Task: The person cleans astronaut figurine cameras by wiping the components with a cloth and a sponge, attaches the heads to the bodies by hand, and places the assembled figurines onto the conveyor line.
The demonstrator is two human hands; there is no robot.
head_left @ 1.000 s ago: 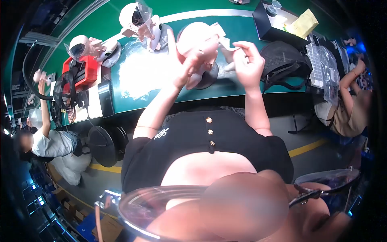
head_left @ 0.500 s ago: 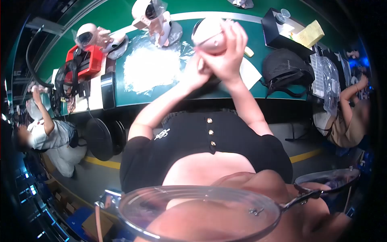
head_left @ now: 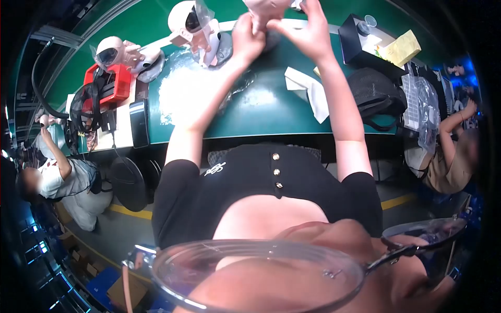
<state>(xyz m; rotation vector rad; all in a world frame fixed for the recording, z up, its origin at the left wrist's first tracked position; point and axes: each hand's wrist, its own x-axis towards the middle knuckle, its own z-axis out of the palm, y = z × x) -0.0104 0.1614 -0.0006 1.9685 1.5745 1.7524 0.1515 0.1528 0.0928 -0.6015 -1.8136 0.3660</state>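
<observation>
A pale pink figurine [head_left: 266, 7] stands at the far side of the green table, partly cut off by the top of the view. My left hand [head_left: 248, 37] is closed around its lower part, from the left. On the other side, my right hand [head_left: 309, 37] has its thumb and fingers apart, the thumb tip close to the figurine. Whether that thumb touches it I cannot tell. To the left is another astronaut figurine [head_left: 182, 21] with a dark visor and clear film on it. A white cloth or paper [head_left: 308, 86] lies below my right hand.
A third figurine [head_left: 110, 51] lies beside a red bin [head_left: 122, 81] on the left. Clear plastic wrap [head_left: 180, 88] spreads over the table. A black box [head_left: 360, 39], yellow sponge-like block [head_left: 404, 47] and black bag [head_left: 373, 94] are on the right. People work at both sides.
Both hands have moved away from me, toward the far edge, with the figurine. My right hand has come off the figurine's head, its fingers now spread. The white cloth or paper shows more fully.
</observation>
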